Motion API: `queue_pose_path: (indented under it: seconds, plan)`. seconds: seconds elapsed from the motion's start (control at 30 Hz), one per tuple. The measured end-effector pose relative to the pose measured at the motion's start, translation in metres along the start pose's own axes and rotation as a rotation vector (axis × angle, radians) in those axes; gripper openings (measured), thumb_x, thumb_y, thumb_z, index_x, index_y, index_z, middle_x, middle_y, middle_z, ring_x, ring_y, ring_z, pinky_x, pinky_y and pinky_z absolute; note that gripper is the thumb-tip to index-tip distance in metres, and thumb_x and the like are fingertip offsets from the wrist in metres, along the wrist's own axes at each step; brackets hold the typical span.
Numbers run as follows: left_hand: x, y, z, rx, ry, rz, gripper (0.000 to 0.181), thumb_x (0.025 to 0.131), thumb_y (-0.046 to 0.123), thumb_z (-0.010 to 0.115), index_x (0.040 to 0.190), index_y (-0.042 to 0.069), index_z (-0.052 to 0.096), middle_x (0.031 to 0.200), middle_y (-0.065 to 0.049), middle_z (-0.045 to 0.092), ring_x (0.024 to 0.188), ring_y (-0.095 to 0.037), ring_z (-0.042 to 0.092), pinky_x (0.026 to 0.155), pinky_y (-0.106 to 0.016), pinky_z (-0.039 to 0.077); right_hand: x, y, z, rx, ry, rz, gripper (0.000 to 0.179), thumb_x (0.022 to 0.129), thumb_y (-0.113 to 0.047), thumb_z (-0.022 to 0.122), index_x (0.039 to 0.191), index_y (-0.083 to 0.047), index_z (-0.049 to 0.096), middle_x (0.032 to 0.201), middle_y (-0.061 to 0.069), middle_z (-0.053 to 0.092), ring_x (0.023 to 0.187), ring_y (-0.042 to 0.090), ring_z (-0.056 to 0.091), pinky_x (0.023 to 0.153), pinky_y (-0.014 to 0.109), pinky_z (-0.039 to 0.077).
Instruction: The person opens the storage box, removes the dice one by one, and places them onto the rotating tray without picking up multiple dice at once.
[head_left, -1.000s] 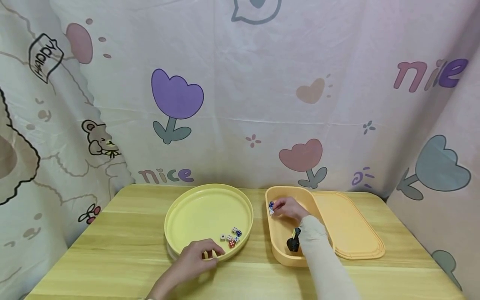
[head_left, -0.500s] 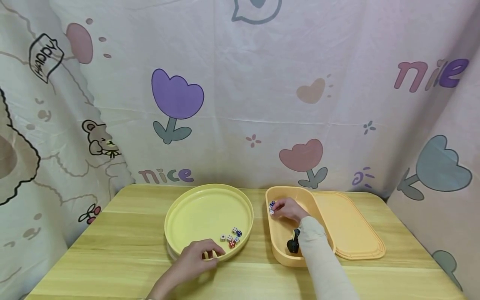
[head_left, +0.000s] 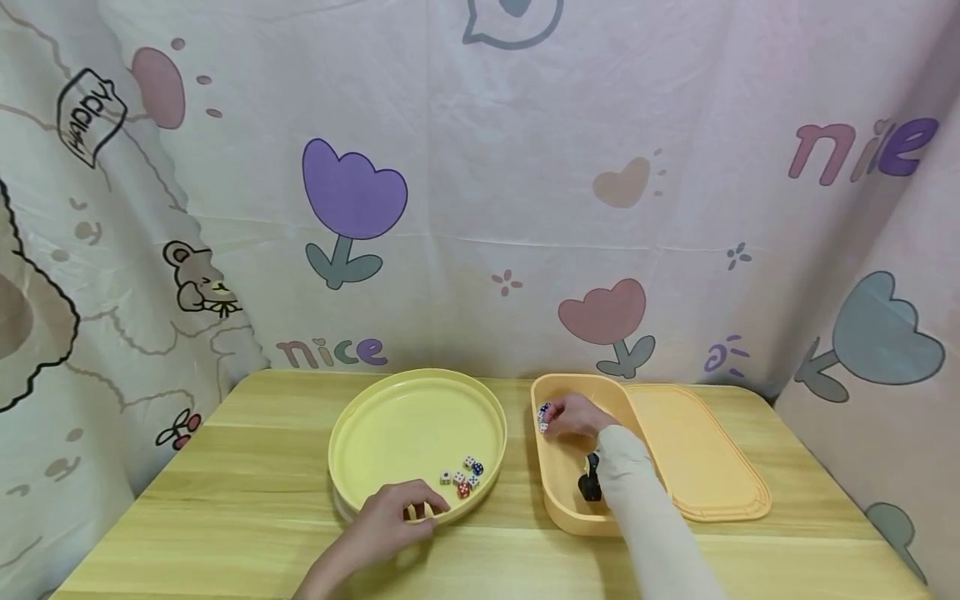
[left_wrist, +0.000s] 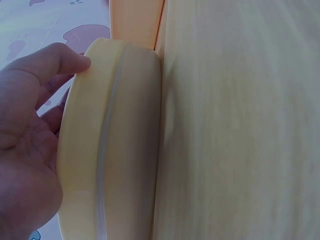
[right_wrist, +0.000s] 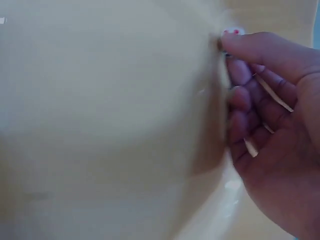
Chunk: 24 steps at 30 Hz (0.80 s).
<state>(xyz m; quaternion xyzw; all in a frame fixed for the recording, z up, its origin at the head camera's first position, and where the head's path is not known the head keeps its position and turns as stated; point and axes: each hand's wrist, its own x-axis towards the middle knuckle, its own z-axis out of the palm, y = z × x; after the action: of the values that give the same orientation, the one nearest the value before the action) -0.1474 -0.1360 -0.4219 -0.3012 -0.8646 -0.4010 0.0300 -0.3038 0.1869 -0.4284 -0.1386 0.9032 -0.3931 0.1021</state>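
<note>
In the head view my left hand [head_left: 393, 518] holds the near rim of a round yellow tray [head_left: 397, 417]. The left wrist view puts its thumb against the outer wall, with other fingers behind the rim. Several dice, white, blue and red [head_left: 463, 490], lie in the tray's near right part. My right hand [head_left: 576, 415] reaches into a deep orange container [head_left: 579, 525], at its left wall. There it pinches a white die [right_wrist: 235, 31] with red dots between thumb and fingertip, partly hidden. More dice, blue and white [head_left: 543, 427], sit against that wall beside the fingers.
A flat orange lid [head_left: 705, 454] lies right of the container. A black device [head_left: 591, 479] shows beside the right sleeve. Everything stands on a wooden table [head_left: 225, 500] backed by a printed curtain [head_left: 480, 167].
My right hand shifts only slightly among the dice by the container's left wall, and the black device moves a little right. My left hand and the tray stay where they were.
</note>
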Motion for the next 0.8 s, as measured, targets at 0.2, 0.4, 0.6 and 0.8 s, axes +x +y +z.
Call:
queue_pose_path:
  seconds: [0.2, 0.4, 0.6, 0.8]
  plan:
    - [0.000, 0.001, 0.000, -0.005, -0.002, -0.004, 0.019, 0.075, 0.008, 0.067, 0.090, 0.019, 0.068, 0.083, 0.015, 0.060, 0.069, 0.000, 0.050, 0.056, -0.020, 0.043, 0.001, -0.009, -0.004, -0.026, 0.015, -0.013, 0.010, 0.068, 0.000, 0.071, 0.074, -0.001, 0.063, 0.070, -0.001, 0.058, 0.063, 0.012, 0.049, 0.059, 0.024, 0.042]
    - [0.001, 0.001, -0.001, -0.001, -0.008, -0.019, 0.019, 0.076, 0.008, 0.067, 0.091, 0.020, 0.068, 0.083, 0.016, 0.060, 0.068, 0.000, 0.050, 0.056, -0.021, 0.043, -0.006, -0.022, -0.018, -0.048, 0.135, -0.036, 0.009, 0.068, -0.003, 0.071, 0.075, -0.001, 0.064, 0.070, 0.000, 0.060, 0.065, 0.013, 0.051, 0.059, 0.027, 0.043]
    - [0.000, 0.000, -0.001, 0.001, 0.000, -0.010, 0.019, 0.076, 0.009, 0.067, 0.091, 0.020, 0.068, 0.083, 0.016, 0.059, 0.069, 0.000, 0.050, 0.056, -0.021, 0.043, -0.018, -0.039, -0.030, 0.049, 0.210, -0.034, 0.011, 0.069, -0.004, 0.072, 0.076, 0.001, 0.065, 0.071, 0.002, 0.060, 0.068, 0.015, 0.052, 0.063, 0.028, 0.042]
    - [0.000, 0.000, 0.001, -0.003, 0.001, -0.008, 0.019, 0.076, 0.008, 0.067, 0.090, 0.021, 0.068, 0.083, 0.016, 0.059, 0.069, 0.000, 0.050, 0.056, -0.020, 0.043, -0.034, -0.066, -0.027, 0.119, 0.267, -0.066, 0.013, 0.074, -0.008, 0.070, 0.082, 0.000, 0.063, 0.075, 0.005, 0.058, 0.071, 0.016, 0.052, 0.063, 0.028, 0.043]
